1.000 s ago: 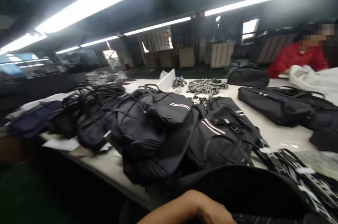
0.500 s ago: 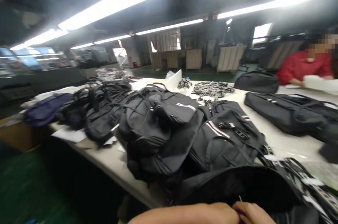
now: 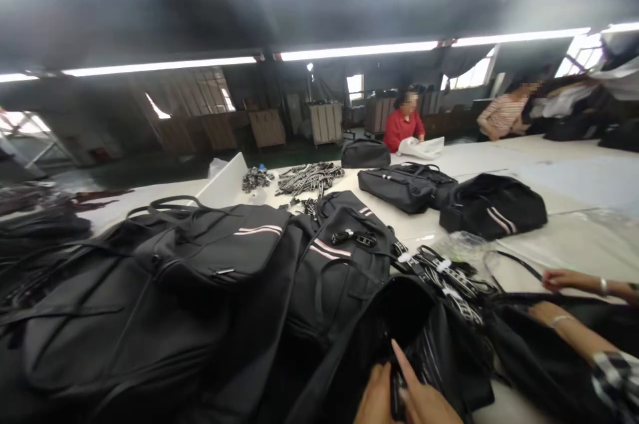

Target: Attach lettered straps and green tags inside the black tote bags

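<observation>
At the bottom of the view, an unzipped black bag (image 3: 349, 354) lies open toward me, its shiny lining showing. My left hand (image 3: 375, 397) is closed at the bag's mouth, fingers curled against a narrow black item (image 3: 395, 392). My right hand (image 3: 424, 401) grips the same item from the other side, its index finger stretched forward into the opening. What the item is I cannot make out. Just beyond lies a black backpack (image 3: 332, 291) with pale stripes and a small bundled strap (image 3: 355, 237) on top. More striped backpacks (image 3: 210, 244) are heaped on the left.
A co-worker's hands (image 3: 549, 311) work on another black bag (image 3: 529, 337) close on my right. Bundled patterned straps (image 3: 444, 277) lie between us. Farther off are strap piles (image 3: 312, 178), a white divider (image 3: 227, 181), finished-looking bags (image 3: 494, 208) and people across the table.
My view has swung to the right, bringing the neighbouring co-worker's hands and another person into sight. Both my hands remain at the open bag's mouth, with more of them showing.
</observation>
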Tool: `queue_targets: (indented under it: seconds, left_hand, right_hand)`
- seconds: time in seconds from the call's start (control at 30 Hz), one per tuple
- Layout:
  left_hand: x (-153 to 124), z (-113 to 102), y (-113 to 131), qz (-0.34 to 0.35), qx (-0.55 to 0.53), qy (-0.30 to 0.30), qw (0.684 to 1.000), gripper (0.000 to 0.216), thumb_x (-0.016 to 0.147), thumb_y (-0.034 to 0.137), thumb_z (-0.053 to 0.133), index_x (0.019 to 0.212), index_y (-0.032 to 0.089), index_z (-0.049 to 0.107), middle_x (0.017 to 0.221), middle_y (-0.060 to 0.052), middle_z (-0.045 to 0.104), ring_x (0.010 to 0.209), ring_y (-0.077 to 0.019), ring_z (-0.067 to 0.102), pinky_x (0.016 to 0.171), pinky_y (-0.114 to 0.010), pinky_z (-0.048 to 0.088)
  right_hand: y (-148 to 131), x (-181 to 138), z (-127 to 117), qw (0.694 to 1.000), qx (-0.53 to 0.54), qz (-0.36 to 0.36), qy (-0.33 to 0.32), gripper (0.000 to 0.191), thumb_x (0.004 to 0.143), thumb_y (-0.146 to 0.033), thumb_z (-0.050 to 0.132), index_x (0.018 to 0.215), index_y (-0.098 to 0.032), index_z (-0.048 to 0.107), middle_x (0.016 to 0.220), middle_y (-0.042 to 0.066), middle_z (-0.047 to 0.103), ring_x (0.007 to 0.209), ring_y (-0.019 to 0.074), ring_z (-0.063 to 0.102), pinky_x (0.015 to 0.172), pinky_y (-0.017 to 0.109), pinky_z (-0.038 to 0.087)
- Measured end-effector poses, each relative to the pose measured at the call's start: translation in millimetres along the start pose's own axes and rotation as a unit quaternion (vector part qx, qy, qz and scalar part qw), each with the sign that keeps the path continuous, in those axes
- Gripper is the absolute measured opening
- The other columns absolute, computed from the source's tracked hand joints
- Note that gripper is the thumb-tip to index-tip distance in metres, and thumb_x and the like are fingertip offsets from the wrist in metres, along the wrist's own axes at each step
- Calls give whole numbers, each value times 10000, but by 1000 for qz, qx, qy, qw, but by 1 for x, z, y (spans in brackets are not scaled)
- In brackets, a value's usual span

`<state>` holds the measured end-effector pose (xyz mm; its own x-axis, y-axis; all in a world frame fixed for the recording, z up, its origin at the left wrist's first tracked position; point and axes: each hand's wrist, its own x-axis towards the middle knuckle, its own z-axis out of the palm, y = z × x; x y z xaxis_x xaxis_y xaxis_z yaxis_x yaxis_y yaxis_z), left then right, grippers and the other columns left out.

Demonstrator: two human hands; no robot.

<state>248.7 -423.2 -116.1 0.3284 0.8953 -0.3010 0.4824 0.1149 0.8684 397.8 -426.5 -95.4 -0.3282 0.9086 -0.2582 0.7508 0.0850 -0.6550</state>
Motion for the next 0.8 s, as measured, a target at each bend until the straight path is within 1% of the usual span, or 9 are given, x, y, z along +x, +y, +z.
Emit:
queue_targets:
  seconds: [0.07,0.1,0.17,0.2,0.3,0.43,0.6,0.7,0.8]
  left_hand:
    - [-12,-2,7,35,-49,26,998,830,524,142,682,1328,168,476,1369,-170,471,1271,-321,431,1106,-416,319]
    - [-18,-5,10,37,-83,29,995,783,524,133,685,1288,146,512,1350,-172,498,1257,-307,453,1105,-412,324]
    - [-28,-16,14,-4,-177,26,984,516,644,178,622,1156,122,592,1216,-166,610,1145,-276,560,1038,-434,403]
    - [-31,-22,15,-23,-213,19,977,404,677,202,614,1069,104,623,1108,-164,661,1062,-265,609,995,-430,440]
    - [-32,-30,12,-103,-286,15,952,311,705,276,658,949,86,629,885,-136,707,802,-214,678,792,-364,538]
    - [-36,-29,10,-143,-301,11,943,317,681,282,706,915,83,630,817,-111,708,664,-159,663,635,-269,527]
    - [-38,-31,12,-126,-325,55,936,381,673,335,736,936,87,616,872,-120,704,785,-186,676,765,-320,539]
    - [-36,-37,11,-111,-325,85,935,426,675,383,729,956,84,613,949,-134,692,853,-203,669,839,-365,529]
    - [-32,-48,13,-94,-271,102,952,437,700,424,697,982,98,622,1012,-130,681,917,-221,656,877,-391,516]
  right_hand:
    - [-10,-11,-7,999,30,-2,20,587,920,-291,268,1465,-73,262,662,75,667,661,222,657,668,315,462]
    - [-16,-17,-12,999,44,3,26,535,944,-289,225,1411,-64,353,663,72,662,661,206,648,690,308,457]
    - [-25,-26,-23,999,53,4,10,451,973,-309,212,1128,-102,581,671,67,652,656,179,630,698,288,440]
    - [-28,-30,-28,999,44,6,4,443,982,-316,218,951,-136,621,685,65,652,666,167,623,702,277,429]
    - [-31,-36,-38,1000,16,4,-24,380,988,-297,283,799,-165,585,748,56,661,724,151,618,719,257,401]
    - [-29,-39,-39,996,-45,4,-72,352,986,-293,323,779,-169,580,767,53,640,735,151,598,686,254,370]
    - [-27,-42,-37,997,-64,-28,-41,382,994,-316,302,814,-157,600,824,72,626,773,160,582,733,278,390]
    - [-27,-41,-36,996,74,-31,32,402,1000,-377,284,963,-153,616,852,64,638,721,133,586,723,276,440]
    - [-29,-33,-39,954,282,10,103,443,967,-483,338,1127,-142,570,819,56,655,632,118,597,609,256,484]
